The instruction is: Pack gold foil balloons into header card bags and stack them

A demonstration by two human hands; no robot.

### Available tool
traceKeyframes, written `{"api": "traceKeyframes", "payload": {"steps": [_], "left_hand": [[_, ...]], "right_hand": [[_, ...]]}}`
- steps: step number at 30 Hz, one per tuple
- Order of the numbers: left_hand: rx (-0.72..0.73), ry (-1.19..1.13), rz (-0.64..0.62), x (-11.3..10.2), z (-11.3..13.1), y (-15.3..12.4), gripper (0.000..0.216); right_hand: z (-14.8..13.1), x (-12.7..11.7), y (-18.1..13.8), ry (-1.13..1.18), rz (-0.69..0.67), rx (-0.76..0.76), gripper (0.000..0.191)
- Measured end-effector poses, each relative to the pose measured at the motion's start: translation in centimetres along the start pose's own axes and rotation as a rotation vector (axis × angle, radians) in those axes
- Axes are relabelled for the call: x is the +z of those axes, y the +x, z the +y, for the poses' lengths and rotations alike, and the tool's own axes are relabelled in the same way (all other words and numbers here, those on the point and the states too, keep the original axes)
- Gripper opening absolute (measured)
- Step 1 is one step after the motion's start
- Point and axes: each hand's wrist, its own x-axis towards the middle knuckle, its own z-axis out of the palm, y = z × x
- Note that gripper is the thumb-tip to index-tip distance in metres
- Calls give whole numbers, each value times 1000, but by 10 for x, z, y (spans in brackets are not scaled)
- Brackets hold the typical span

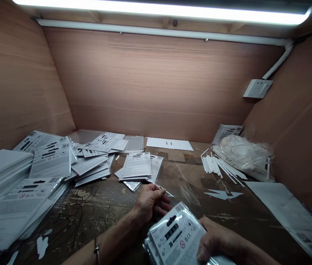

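My right hand (219,239) grips a small stack of printed cards in clear plastic sleeves (179,235), thumb on top, at the bottom centre. The top card has a hang hole and black printed symbols. Just beyond the stack, my left hand (153,200) has its thumb and fingers pinched on the edge of a clear plastic sleeve (185,184). That sleeve lies nearly invisible over the dark table and extends right from the fingertips. Ahead of my left hand is a loose pile of sleeved cards (137,165).
Larger piles of sleeved cards (52,158) fill the left side, beside stacked white boards (3,165). White sticks (211,164) and a clear bag (241,152) lie at the right rear. A white card (169,144) lies by the back wall. Wooden walls enclose the table.
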Motion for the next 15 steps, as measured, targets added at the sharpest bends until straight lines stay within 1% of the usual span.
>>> {"api": "traceKeyframes", "payload": {"steps": [3,5,6,8,10,12,15], "left_hand": [[-22,67,66,-9,4,-5,12],[-13,107,113,-15,7,-7,10],[-8,124,125,-17,7,-7,10],[-2,157,128,-19,8,-7,9],[-4,180,137,-20,8,-6,9],[-4,182,144,-20,8,-6,14],[28,165,119,-20,6,-8,26]], "right_hand": [[-4,-13,0,34,85,-16,34],[-6,-24,-1,48,157,2,30],[-6,-29,0,48,171,9,29],[-7,-36,1,49,154,7,29],[-8,-39,3,58,115,-14,28],[-9,-37,4,60,87,-22,27],[-11,-31,5,47,58,-29,27]]}}
